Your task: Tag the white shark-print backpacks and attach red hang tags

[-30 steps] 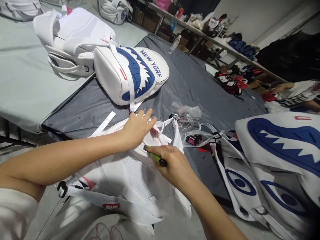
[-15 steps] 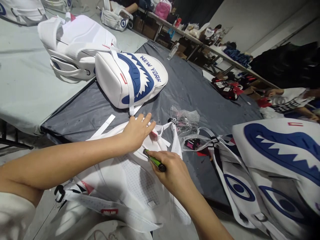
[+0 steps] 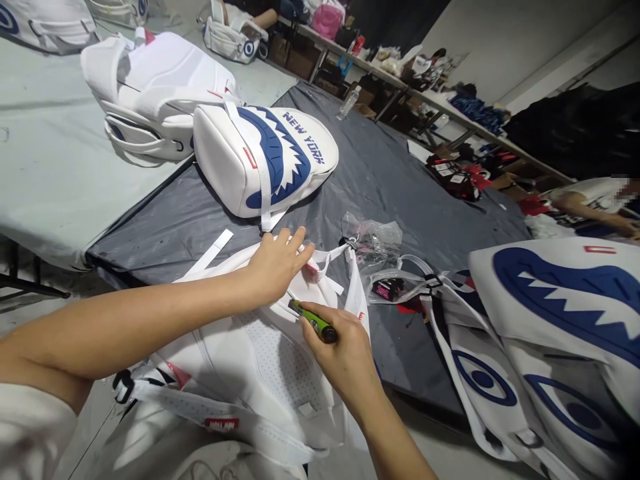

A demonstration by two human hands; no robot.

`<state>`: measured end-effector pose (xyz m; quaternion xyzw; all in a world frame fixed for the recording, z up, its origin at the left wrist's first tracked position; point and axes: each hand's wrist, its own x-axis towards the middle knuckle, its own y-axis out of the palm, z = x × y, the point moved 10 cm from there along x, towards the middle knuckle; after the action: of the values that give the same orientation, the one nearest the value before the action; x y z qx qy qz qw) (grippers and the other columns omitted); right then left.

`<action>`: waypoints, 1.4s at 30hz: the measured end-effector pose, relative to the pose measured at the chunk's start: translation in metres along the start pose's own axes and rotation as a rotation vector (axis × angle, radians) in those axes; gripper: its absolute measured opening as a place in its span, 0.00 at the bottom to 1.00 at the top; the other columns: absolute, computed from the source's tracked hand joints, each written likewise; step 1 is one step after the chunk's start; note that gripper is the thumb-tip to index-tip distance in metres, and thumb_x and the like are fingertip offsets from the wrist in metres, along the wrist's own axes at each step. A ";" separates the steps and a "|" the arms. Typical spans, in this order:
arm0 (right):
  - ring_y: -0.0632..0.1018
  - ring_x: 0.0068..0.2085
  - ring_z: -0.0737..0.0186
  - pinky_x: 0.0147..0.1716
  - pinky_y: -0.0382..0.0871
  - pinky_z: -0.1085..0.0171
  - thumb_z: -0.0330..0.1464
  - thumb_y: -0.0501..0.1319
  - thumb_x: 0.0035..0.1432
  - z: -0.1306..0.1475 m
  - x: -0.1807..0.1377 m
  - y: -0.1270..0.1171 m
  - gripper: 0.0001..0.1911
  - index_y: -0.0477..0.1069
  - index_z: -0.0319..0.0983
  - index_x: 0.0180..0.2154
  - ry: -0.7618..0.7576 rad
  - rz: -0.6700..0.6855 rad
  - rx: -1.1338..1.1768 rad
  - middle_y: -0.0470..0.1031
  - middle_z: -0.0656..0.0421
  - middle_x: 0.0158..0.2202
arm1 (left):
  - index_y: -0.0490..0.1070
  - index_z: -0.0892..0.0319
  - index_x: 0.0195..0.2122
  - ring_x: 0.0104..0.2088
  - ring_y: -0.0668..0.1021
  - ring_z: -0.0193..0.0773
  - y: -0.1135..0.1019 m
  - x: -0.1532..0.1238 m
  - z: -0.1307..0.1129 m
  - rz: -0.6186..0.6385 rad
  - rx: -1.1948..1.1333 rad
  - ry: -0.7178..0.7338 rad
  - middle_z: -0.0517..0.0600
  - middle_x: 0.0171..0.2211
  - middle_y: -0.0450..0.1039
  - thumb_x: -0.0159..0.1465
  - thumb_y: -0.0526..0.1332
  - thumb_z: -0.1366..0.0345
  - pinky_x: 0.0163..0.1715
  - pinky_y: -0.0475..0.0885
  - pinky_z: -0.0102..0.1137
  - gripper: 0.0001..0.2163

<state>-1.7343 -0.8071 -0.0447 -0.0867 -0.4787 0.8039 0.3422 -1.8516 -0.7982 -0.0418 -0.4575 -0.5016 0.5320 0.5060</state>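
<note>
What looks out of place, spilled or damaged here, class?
Mildly odd: a transparent plastic bottle stands on the dark-covered table beyond the NEW YORK backpack, where mostly bags lie. No spill or obvious damage shows.

Backpack (image 3: 560,347) cut off (right edge), green tool (image 3: 316,323) partly hidden

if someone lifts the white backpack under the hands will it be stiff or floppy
The white backpack will probably feel floppy overall, since its body lies slumped. The perforated back panel looks padded, so may bend less. The red-labelled strap lies loose and would likely dangle.
</note>
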 end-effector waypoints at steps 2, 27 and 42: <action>0.82 0.41 0.53 0.44 0.73 0.53 0.34 0.60 0.60 0.002 0.000 -0.001 0.12 0.78 0.42 0.44 -0.012 -0.020 0.012 0.83 0.56 0.41 | 0.52 0.56 0.69 0.59 0.67 0.56 0.000 0.001 0.000 -0.004 0.002 -0.003 0.61 0.71 0.47 0.63 0.63 0.60 0.45 0.70 0.42 0.34; 0.81 0.40 0.50 0.48 0.69 0.50 0.33 0.60 0.60 0.013 0.000 0.002 0.11 0.78 0.41 0.43 0.011 -0.076 -0.079 0.82 0.55 0.40 | 0.54 0.58 0.67 0.57 0.68 0.57 0.002 0.002 0.002 -0.044 -0.011 0.036 0.62 0.70 0.50 0.61 0.62 0.65 0.44 0.71 0.43 0.33; 0.81 0.42 0.60 0.44 0.64 0.58 0.29 0.59 0.63 0.084 -0.023 0.018 0.11 0.74 0.40 0.47 -0.255 -0.125 0.220 0.82 0.57 0.44 | 0.32 0.45 0.72 0.68 0.54 0.62 -0.018 -0.094 0.051 0.111 0.071 -0.190 0.58 0.74 0.26 0.56 0.71 0.64 0.47 0.75 0.45 0.53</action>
<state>-1.7648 -0.8867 -0.0192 0.0840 -0.4318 0.8330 0.3356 -1.8943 -0.8962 -0.0222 -0.4139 -0.5020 0.6178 0.4416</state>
